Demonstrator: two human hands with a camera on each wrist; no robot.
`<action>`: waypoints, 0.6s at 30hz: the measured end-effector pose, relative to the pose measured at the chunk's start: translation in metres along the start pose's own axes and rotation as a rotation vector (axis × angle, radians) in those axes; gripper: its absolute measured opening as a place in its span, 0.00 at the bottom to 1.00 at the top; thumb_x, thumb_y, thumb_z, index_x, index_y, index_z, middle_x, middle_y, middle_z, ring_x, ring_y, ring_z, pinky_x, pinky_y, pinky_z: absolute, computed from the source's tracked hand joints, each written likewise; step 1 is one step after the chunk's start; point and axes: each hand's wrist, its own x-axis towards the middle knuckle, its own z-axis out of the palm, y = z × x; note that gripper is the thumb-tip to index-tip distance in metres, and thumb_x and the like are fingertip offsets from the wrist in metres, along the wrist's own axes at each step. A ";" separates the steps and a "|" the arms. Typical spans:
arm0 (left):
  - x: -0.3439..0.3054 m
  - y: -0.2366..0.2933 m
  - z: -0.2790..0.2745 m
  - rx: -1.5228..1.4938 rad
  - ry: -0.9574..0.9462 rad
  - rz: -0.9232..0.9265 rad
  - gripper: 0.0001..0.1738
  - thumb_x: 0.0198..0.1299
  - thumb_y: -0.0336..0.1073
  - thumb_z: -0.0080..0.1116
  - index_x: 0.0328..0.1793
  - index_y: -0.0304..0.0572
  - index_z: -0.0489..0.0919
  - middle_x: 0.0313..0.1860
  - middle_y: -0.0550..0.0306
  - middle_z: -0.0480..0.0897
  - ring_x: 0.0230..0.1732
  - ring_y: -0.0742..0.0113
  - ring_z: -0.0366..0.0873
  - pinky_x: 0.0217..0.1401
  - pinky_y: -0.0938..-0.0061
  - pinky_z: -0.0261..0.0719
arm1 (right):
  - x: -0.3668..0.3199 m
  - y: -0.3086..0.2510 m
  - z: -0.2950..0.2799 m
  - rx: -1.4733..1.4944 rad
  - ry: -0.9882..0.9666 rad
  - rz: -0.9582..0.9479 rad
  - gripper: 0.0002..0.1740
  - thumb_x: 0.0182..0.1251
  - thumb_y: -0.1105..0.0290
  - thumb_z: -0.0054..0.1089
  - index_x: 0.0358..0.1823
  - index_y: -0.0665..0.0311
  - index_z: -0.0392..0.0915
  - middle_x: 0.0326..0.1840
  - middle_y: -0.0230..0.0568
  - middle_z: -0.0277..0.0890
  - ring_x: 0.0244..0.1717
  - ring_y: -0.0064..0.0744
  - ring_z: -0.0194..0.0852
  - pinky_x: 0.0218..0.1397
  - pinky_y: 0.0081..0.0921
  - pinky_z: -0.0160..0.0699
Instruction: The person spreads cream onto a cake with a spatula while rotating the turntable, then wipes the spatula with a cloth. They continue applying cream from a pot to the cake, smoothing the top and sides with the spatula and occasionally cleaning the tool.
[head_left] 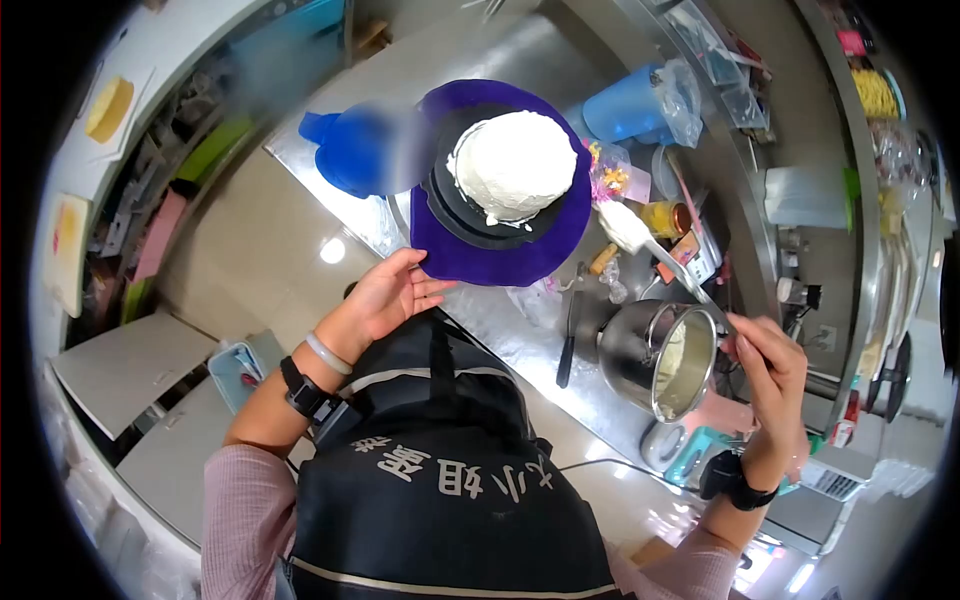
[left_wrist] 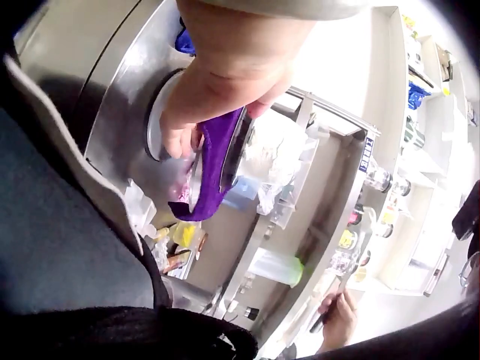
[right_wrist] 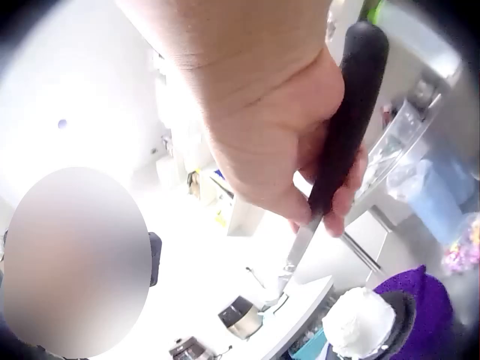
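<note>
A cake coated in white cream sits on a black board, which lies on a purple cake turntable. My left hand is at the turntable's near left rim. In the left wrist view its thumb and fingers lie on opposite sides of the purple rim, pinching it. My right hand grips the black handle of a metal spatula. White cream covers the blade's end, just right of the turntable. Below the spatula stands a steel mixing bowl with cream inside.
On the steel table are a black-handled knife, a yellow jar and a blue pitcher. A blue object, partly blurred, lies left of the turntable. Shelves line the right side.
</note>
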 end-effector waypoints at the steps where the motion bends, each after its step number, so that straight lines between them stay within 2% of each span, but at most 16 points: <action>1: 0.000 0.000 0.000 -0.001 0.021 -0.005 0.15 0.66 0.43 0.50 0.51 0.43 0.75 0.48 0.55 0.82 0.49 0.59 0.80 0.54 0.68 0.75 | 0.015 -0.012 0.004 -0.025 -0.018 0.000 0.13 0.62 0.82 0.54 0.48 0.70 0.81 0.29 0.39 0.75 0.31 0.25 0.72 0.34 0.19 0.68; 3: 0.005 0.003 -0.010 -0.041 0.009 -0.007 0.13 0.66 0.42 0.51 0.50 0.44 0.75 0.48 0.56 0.82 0.48 0.60 0.80 0.54 0.68 0.74 | 0.045 -0.036 0.014 -0.342 -0.019 -0.180 0.15 0.58 0.83 0.57 0.47 0.65 0.82 0.29 0.40 0.74 0.30 0.30 0.73 0.35 0.21 0.68; 4: 0.005 0.006 -0.013 -0.010 0.003 0.020 0.13 0.66 0.42 0.50 0.50 0.43 0.75 0.50 0.54 0.82 0.51 0.58 0.79 0.54 0.67 0.75 | 0.057 -0.048 0.020 -0.458 -0.015 -0.237 0.18 0.53 0.83 0.59 0.46 0.60 0.83 0.29 0.40 0.73 0.30 0.36 0.72 0.34 0.24 0.70; 5: 0.004 0.009 -0.015 0.024 0.000 0.049 0.13 0.66 0.42 0.50 0.50 0.42 0.75 0.51 0.51 0.81 0.54 0.56 0.79 0.55 0.66 0.77 | 0.070 -0.059 0.025 -0.475 -0.035 -0.245 0.18 0.53 0.83 0.59 0.46 0.60 0.83 0.29 0.40 0.73 0.30 0.36 0.72 0.34 0.24 0.70; 8: 0.000 0.013 -0.015 0.015 0.010 0.038 0.13 0.65 0.41 0.51 0.51 0.43 0.75 0.53 0.52 0.80 0.56 0.57 0.77 0.59 0.65 0.73 | 0.100 -0.082 0.035 -0.898 -0.061 -0.479 0.21 0.47 0.79 0.63 0.46 0.54 0.83 0.33 0.35 0.72 0.34 0.36 0.72 0.33 0.31 0.72; 13: 0.001 0.015 -0.016 0.049 -0.007 0.000 0.16 0.64 0.45 0.53 0.53 0.45 0.72 0.56 0.55 0.76 0.59 0.62 0.72 0.62 0.65 0.67 | 0.139 -0.109 0.050 -1.129 -0.120 -0.670 0.22 0.46 0.78 0.63 0.47 0.53 0.83 0.37 0.32 0.71 0.35 0.33 0.71 0.32 0.29 0.69; 15: 0.000 0.017 -0.016 0.056 -0.006 -0.017 0.19 0.65 0.42 0.49 0.59 0.43 0.70 0.61 0.51 0.73 0.62 0.57 0.70 0.67 0.63 0.65 | 0.148 -0.120 0.059 -1.208 -0.175 -0.774 0.21 0.47 0.77 0.61 0.46 0.53 0.83 0.37 0.32 0.71 0.36 0.32 0.71 0.31 0.28 0.68; 18: 0.000 0.016 -0.018 0.065 -0.020 0.005 0.20 0.66 0.44 0.49 0.59 0.43 0.69 0.61 0.51 0.73 0.63 0.56 0.69 0.68 0.62 0.64 | 0.155 -0.126 0.073 -1.307 -0.232 -0.861 0.19 0.49 0.73 0.59 0.46 0.56 0.83 0.36 0.33 0.69 0.37 0.31 0.69 0.30 0.27 0.66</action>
